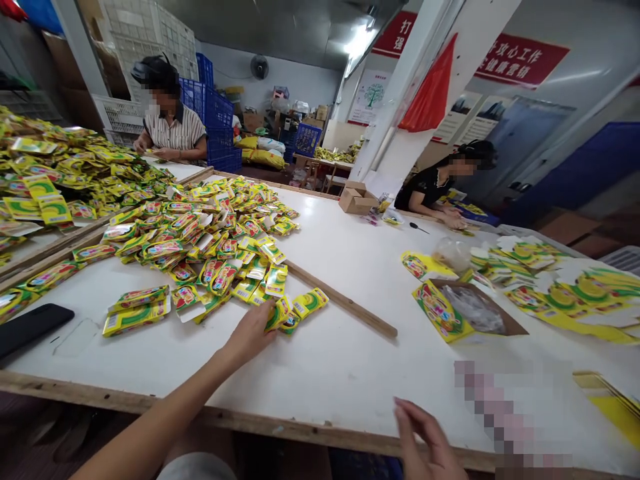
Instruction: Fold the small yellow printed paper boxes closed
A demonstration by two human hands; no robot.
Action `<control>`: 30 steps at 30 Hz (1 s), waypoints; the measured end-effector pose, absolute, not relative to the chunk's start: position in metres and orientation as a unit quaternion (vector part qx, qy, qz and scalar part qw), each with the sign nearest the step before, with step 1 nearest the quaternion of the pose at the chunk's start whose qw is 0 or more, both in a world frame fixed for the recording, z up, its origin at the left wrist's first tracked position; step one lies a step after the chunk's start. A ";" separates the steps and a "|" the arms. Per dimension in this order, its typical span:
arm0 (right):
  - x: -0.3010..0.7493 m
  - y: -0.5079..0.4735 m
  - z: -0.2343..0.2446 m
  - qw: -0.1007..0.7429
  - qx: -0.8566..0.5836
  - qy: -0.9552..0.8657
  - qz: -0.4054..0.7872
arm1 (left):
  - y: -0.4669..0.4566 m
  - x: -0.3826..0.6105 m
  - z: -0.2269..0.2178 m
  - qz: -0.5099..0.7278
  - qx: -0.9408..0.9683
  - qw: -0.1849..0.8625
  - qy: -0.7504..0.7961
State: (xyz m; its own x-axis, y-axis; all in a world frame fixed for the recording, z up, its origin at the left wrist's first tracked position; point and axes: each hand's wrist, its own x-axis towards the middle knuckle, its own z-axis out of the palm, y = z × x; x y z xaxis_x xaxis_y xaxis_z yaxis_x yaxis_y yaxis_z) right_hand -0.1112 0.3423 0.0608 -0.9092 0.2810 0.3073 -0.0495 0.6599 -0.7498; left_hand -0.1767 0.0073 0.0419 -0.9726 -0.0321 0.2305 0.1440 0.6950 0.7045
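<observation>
My left hand (254, 331) is at the near edge of a pile of small printed boxes (220, 230). Its fingers close on the end of one small yellow-and-green box (279, 315), with another small box (310, 303) lying just beyond. Part of the fingers is hidden behind the hand and the carton. Near the table's front edge, my right hand (427, 443) hangs with thumb and fingers apart and nothing between them.
A wooden stick (345, 300) lies right of the pile. Farther right are an open printed carton (450, 313) holding clear plastic and flat cartons (575, 287). A black phone (37, 327) lies left. Two people (173, 130) (435, 190) sit across the table.
</observation>
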 end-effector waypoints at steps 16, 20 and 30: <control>-0.137 0.200 0.029 -0.063 0.163 -0.748 0.640 | 0.027 -0.096 0.039 -0.721 -0.053 -0.050 -0.689; -0.144 0.197 0.030 -0.042 0.181 -0.763 0.619 | 0.026 -0.101 0.035 -0.697 -0.033 0.019 -0.716; -0.141 0.192 0.037 -0.017 0.211 -0.753 0.623 | 0.035 -0.102 0.041 -0.681 -0.009 0.074 -0.729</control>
State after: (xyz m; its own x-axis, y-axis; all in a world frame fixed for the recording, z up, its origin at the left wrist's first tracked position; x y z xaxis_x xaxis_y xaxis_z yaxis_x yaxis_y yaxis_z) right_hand -0.1414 0.1918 0.0372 -0.9101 -0.3395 0.2378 -0.2970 0.1341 -0.9454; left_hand -0.1021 0.0347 0.0408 -0.9889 -0.0870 0.1208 0.1146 0.0731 0.9907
